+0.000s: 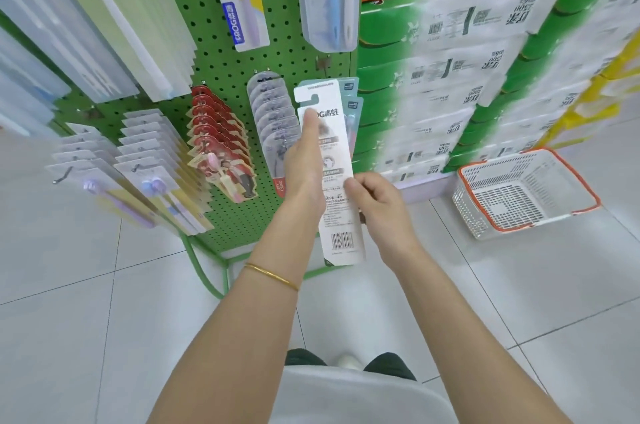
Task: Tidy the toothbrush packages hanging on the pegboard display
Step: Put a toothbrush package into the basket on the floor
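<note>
Here we are at the green pegboard (pixel 207 53), mid-tidy, with one white toothbrush package (pixel 336 160) off its peg and held upright in front of the board's right edge. Its printed back and barcode face us. The hanging slot (pixel 313 98) at the top is free, not on any peg.

The left grip (pixel 304 164) lies flat along the card's left side, fingers straight and pointing up, the forefinger reaching the brand print. It's steadying, not clutching. The right grip (pixel 377 205) pinches the card's right edge lower down, thumb on the face and fingers curled behind.

Just behind the card hang teal packages (pixel 351 87), apparently the same line. To their left sits a row of clear grey packs (pixel 273 101), then a red row (pixel 214 118).

I'd call this the re-hanging step: package picked out, squared up, not yet on the peg. Next, as I read it, the slot has to meet the peg tip in front of those teal cards. That means lifting slightly, keeping the card upright and sliding it straight back. The peg itself is hidden behind the card, so the aim goes partly by feel. A tilt could snag the slot or knock the neighbours crooked.
</note>
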`<state>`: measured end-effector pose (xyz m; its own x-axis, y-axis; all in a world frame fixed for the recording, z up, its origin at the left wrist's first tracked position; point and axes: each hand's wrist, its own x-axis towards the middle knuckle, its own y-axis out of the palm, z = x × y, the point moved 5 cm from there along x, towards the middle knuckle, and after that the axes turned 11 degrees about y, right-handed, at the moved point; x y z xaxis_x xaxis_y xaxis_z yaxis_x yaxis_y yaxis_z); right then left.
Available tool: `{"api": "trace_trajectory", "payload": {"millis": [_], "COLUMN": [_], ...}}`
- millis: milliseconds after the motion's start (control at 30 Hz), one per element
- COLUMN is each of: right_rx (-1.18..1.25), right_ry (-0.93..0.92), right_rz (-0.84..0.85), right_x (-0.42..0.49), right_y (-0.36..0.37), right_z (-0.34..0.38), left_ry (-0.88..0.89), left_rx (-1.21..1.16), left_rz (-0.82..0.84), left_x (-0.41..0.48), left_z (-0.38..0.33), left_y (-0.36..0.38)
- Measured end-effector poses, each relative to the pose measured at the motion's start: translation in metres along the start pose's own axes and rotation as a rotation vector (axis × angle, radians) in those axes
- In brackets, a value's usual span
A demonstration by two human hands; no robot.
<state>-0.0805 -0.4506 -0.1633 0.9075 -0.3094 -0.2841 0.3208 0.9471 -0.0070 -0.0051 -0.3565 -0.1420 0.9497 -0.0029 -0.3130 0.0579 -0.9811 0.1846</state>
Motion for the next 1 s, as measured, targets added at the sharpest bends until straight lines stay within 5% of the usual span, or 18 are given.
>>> {"api": "trace_trajectory", "payload": {"millis": [200,600,900,1000], "right_rx": [0.063,0.197,0.523,0.495], "right_ry": [0.000,0.020,0.103,0.097], "right_rz": [-0.027,-0.067,-0.092,-0.096], "right_x": [0.002,0.005,0.030,0.034], "right_y": [0.000,0.006,-0.006,-0.007], "right_z": [-0.001,0.001,0.009,0.013], "left_ry": [-0.011,0.100,0.180,0.144], "left_rx": [-0.090,-0.147,0.365,0.544], "left_rz": [0.195,0.226,0.682,0.708], "left_x": [-0.002,0.000,-0.021,-0.022], "left_z": [-0.004,-0.003,0.034,0.047], "left_y": [0.007,-0.002,-0.003,-0.009]}}
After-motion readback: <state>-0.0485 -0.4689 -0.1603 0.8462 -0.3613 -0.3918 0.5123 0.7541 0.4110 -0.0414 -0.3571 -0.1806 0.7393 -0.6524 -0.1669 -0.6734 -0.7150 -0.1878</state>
